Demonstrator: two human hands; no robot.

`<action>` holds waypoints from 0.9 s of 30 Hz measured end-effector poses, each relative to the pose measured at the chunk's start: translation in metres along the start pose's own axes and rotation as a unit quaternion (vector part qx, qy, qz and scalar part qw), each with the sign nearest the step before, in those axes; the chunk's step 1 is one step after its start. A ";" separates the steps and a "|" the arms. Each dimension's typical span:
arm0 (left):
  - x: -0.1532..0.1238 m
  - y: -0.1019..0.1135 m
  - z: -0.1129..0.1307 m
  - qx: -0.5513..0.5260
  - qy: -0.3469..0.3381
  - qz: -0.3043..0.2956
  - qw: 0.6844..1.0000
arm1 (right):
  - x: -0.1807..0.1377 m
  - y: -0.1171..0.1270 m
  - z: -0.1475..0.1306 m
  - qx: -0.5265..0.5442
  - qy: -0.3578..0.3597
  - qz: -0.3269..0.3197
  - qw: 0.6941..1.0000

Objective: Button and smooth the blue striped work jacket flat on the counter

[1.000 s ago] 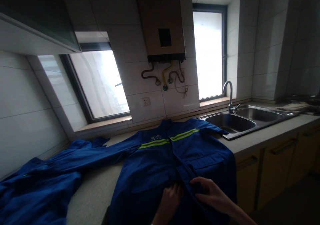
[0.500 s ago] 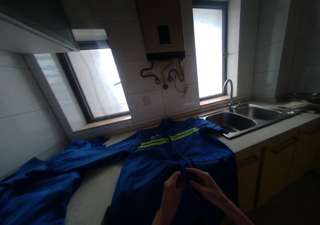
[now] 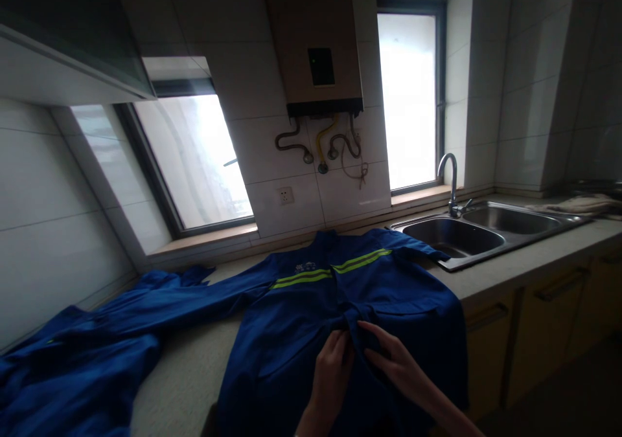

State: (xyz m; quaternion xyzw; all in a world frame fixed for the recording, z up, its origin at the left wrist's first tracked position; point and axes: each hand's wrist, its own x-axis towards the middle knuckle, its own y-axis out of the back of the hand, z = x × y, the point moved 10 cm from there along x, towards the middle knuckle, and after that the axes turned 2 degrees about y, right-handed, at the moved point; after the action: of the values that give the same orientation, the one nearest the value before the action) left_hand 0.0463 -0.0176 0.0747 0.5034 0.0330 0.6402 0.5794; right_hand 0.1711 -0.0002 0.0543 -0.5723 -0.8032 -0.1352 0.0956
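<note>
A blue work jacket (image 3: pixel 301 320) with yellow-green reflective stripes lies spread face up on the kitchen counter (image 3: pixel 187 372), one sleeve stretched out to the left. My left hand (image 3: pixel 332 367) and my right hand (image 3: pixel 391 358) meet at the jacket's front opening, near its middle. Both hands have fingers curled and pinched on the fabric of the front edge.
More blue garments (image 3: pixel 63 372) lie heaped at the counter's left end. A double steel sink (image 3: pixel 479 230) with a tap (image 3: pixel 451 181) sits to the right. A water heater (image 3: pixel 318 42) hangs on the tiled wall between two windows. Cabinet fronts (image 3: pixel 534 314) run below the counter.
Both hands moved up along the jacket's front, from near its lower part toward the middle, and closed together on the front edge. The view tilted slightly.
</note>
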 end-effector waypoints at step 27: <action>0.003 -0.009 -0.021 -0.235 0.197 -0.003 0.952 | 0.017 0.014 -0.019 -0.152 0.035 0.049 0.987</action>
State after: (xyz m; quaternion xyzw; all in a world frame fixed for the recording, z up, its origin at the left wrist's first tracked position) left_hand 0.0393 -0.0006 0.0609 0.2164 -0.0036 0.7146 0.6652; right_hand 0.1785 0.0127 0.0792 -0.6139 -0.7403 -0.2709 0.0421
